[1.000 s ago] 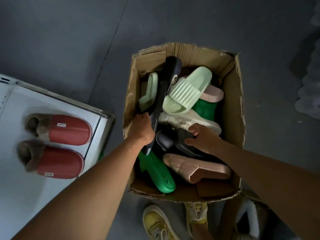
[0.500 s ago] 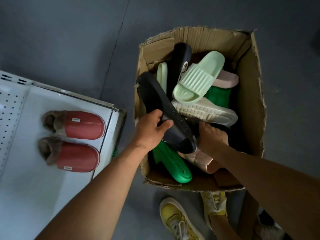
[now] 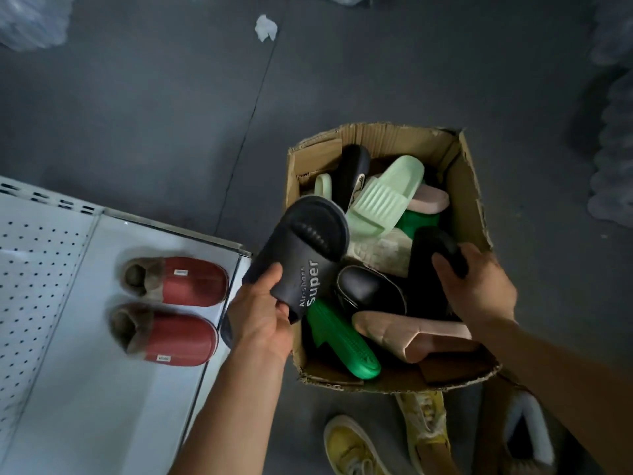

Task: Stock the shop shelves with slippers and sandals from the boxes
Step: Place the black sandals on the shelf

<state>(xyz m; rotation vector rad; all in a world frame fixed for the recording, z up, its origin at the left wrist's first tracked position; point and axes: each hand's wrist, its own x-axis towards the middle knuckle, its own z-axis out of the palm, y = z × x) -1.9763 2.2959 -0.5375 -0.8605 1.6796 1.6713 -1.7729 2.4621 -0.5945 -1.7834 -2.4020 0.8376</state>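
Observation:
An open cardboard box on the floor holds several slippers: pale green, dark green, beige, cream and black. My left hand grips a black slipper marked "Super" by its heel, raised over the box's left edge. My right hand is closed on a second black slipper, which stands upright in the box. A white metal shelf at the left carries a pair of red fur-lined slippers.
Grey floor surrounds the box. A scrap of white paper lies at the far side. My yellow sneakers stand just below the box. Another box with a fur-lined slipper sits at the bottom right. Pale bagged goods line the right edge.
My left hand has lifted the black "Super" slipper out of the box and turned it sole-down toward the shelf. My right hand has closed on another black slipper and raised it upright.

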